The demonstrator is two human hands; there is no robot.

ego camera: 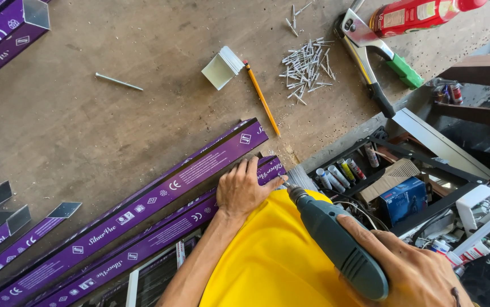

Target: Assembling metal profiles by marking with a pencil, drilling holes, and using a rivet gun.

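Note:
My left hand (244, 189) presses flat on the end of a long purple-wrapped metal profile (142, 202) lying on the brown workbench (114, 113). A grey-green power drill (336, 241) is gripped in my right hand (412, 267). Its bit points at the profile's end, just beside my left thumb. A second purple profile (159, 236) lies parallel underneath. My yellow shirt (273, 261) fills the lower middle.
A pile of rivets (306, 65), a rivet tool with green handle (375, 54), a red spray can (415, 14), an orange pencil (262, 98), a small square block (222, 68) and a loose rod (119, 82) lie on the bench. Short purple offcuts (6, 227) sit left. A cluttered parts tray (404, 193) is right.

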